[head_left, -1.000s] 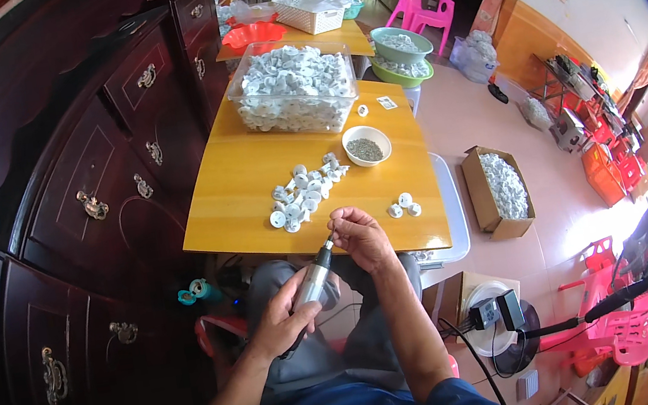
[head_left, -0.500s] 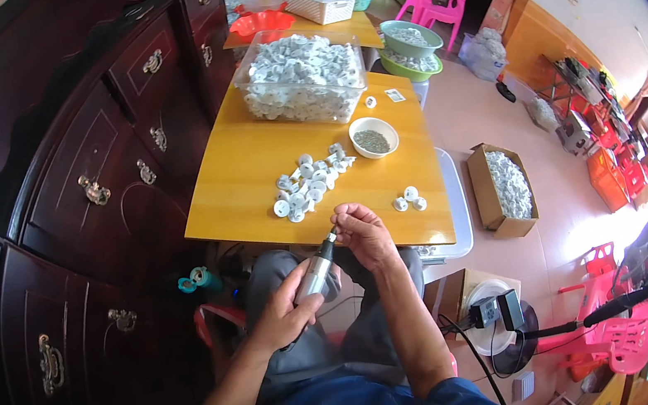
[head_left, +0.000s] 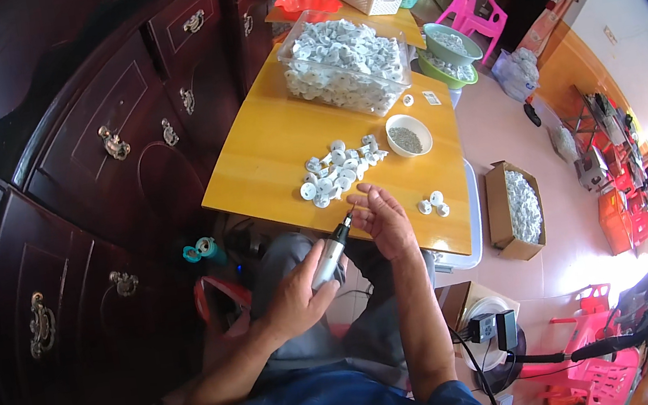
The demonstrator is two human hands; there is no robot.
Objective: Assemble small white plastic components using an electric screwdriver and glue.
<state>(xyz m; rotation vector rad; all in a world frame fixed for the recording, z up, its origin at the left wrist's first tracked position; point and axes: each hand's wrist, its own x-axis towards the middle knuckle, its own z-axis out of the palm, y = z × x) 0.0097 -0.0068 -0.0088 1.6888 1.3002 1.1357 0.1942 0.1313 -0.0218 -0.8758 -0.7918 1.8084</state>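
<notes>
With the left hand [head_left: 296, 295] gripping the electric screwdriver [head_left: 330, 253], its tip should meet squarely whatever the half-open right hand [head_left: 383, 217] presents.

The yellow wooden bench [head_left: 274, 151] carries a heap of white rings [head_left: 336, 170] just beyond the right hand [head_left: 383, 219], three more rings [head_left: 431, 203] beside it, a white bowl [head_left: 408, 134] of what may be small screws, and a clear tub [head_left: 343, 65] of rings farther off.
</notes>
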